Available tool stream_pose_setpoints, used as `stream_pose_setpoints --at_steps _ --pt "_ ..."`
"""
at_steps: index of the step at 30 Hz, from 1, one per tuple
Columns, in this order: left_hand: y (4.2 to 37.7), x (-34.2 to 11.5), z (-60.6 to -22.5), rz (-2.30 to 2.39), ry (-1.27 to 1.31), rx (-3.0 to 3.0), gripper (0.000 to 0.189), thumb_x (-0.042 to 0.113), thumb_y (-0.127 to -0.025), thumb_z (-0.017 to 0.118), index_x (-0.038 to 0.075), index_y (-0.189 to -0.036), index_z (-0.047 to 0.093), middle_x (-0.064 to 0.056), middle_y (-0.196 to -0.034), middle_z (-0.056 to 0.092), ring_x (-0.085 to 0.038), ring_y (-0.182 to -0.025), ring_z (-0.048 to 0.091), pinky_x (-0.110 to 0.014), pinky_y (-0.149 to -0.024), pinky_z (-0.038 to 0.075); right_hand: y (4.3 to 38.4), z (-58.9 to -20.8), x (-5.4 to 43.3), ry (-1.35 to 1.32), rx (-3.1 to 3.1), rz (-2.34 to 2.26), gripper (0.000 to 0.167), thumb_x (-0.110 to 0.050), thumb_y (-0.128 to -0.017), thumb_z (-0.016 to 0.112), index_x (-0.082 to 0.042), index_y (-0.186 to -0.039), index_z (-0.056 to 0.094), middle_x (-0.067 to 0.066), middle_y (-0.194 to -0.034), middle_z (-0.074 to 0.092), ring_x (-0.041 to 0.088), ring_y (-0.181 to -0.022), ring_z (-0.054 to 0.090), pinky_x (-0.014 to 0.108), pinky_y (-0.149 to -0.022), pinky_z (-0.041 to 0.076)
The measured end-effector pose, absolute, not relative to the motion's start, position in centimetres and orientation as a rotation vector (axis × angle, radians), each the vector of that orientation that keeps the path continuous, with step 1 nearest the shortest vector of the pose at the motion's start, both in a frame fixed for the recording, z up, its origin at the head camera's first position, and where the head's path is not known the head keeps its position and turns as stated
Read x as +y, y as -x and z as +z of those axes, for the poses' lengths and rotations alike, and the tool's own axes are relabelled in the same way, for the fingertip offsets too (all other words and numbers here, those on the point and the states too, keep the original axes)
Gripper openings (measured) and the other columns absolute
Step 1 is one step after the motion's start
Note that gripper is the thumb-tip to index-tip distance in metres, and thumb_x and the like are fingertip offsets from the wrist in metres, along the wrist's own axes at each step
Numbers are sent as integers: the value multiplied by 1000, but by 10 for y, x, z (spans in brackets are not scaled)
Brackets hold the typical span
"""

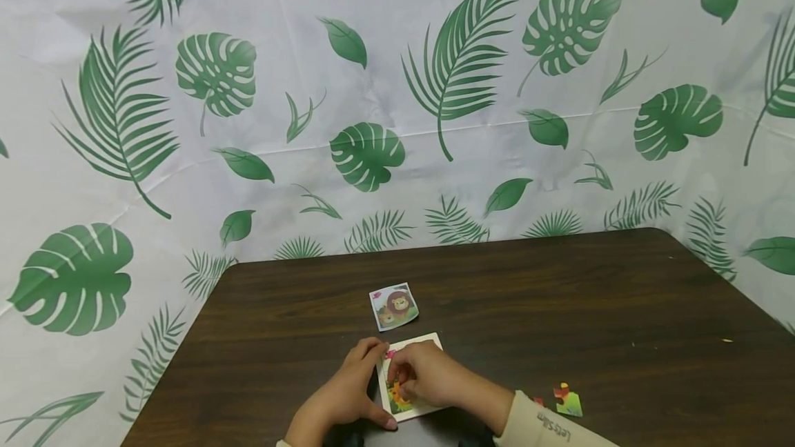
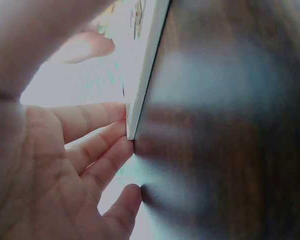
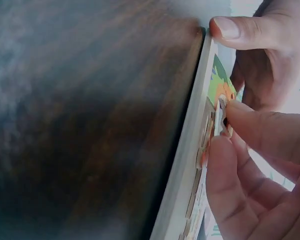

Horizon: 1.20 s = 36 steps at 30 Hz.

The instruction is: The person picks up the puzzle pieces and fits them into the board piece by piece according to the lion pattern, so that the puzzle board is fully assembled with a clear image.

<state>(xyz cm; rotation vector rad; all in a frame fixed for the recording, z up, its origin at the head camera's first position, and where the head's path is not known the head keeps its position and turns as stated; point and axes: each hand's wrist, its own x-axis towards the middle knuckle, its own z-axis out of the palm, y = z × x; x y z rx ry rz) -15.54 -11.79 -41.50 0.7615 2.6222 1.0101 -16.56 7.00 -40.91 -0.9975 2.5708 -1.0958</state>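
Observation:
A square jigsaw board (image 1: 428,408) with a pale frame lies on the table in front of me, partly filled with coloured pieces. My left hand (image 1: 348,390) holds its left side, the thumb at the near corner and the fingertips at the far corner. In the left wrist view those fingers (image 2: 97,117) touch the board's corner and edge. My right hand (image 1: 431,372) is over the board and pinches a puzzle piece (image 3: 223,117) between thumb and fingers, low against the other pieces. The hand hides much of the picture.
Beyond the board lies a picture card (image 1: 394,306) showing lions. Loose puzzle pieces (image 1: 568,401) are on the dark wooden table (image 1: 528,295) to the right, near my right sleeve (image 1: 546,423). A leaf-patterned cloth (image 1: 385,88) hangs behind the table.

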Motion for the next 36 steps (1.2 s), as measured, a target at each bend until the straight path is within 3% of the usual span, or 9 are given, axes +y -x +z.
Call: stream_pose_setpoints --at_steps 23,36 --pt "157 -117 -417 983 -795 2657 105 37 -55 88 -3 -137 35 -12 -135 31 -33 -124 27 -51 -96 31 162 -409 64 992 2673 -1010 26 0 -61 79 -13 -70 58 -13 -59 46 -2 -55 43 17 -54 37" --pt "155 -117 -418 996 -809 2663 106 35 -54 88 -5 -136 35 -14 -134 31 -34 -124 28 -51 -96 31 164 -405 53 876 2818 -731 29 -4 -56 82 -19 -56 57 -15 -50 45 0 -50 42 19 -51 38"
